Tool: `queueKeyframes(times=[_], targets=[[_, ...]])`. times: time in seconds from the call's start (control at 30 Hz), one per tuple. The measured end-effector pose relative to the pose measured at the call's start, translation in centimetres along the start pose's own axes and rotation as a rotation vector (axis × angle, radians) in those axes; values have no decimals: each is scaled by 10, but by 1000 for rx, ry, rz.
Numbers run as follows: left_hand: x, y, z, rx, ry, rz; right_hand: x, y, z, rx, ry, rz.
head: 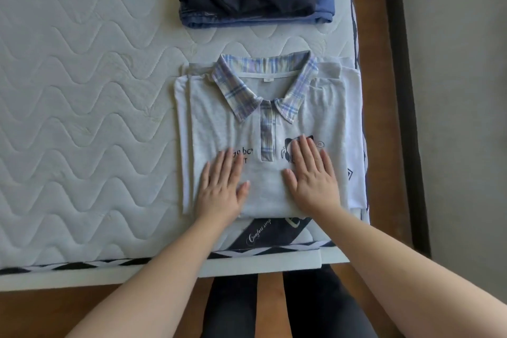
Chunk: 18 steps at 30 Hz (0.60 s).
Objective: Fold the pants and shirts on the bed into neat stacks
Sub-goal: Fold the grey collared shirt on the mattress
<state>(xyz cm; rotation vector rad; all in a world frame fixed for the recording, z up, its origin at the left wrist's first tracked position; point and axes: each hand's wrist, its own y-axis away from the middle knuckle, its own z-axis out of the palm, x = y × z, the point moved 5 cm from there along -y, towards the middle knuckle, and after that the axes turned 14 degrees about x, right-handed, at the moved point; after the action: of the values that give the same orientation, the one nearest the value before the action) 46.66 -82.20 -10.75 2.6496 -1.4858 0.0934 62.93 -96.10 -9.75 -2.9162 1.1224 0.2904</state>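
both hands' grip flat and open, left hand (221,186) and right hand (312,175) pressing folded shirt (263,129) near mattress (82,118) edge.

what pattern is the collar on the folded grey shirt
The grey polo shirt has a plaid collar in blue, lilac and pale yellow, clearest in the head view.

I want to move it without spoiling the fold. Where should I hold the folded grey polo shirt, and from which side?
Probably slide flat hands under the folded grey polo shirt at its left and right edges, near the middle. It lies flat on white shirts, and these long folded edges are exposed.
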Motion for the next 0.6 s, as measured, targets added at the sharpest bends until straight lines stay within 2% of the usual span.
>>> queueKeyframes(times=[0.13, 0.3, 0.37, 0.5, 0.6], targets=[[-28, 28, -5, -3, 9, -53, 43, 29, -3, -59, 37, 3], [-33, 49, -21, -90, 2, -96, 59, 48, -16, -111, 63, 117], [-24, 53, -27, -113, -11, -39, 43, 54, -22, -105, 39, 91], [-10, 73, -26, -164, -44, 149, 1, 77, -20, -130, -12, -116], [-23, 93, -28, -190, -73, 179, 13, 90, -17, -198, -3, -47]])
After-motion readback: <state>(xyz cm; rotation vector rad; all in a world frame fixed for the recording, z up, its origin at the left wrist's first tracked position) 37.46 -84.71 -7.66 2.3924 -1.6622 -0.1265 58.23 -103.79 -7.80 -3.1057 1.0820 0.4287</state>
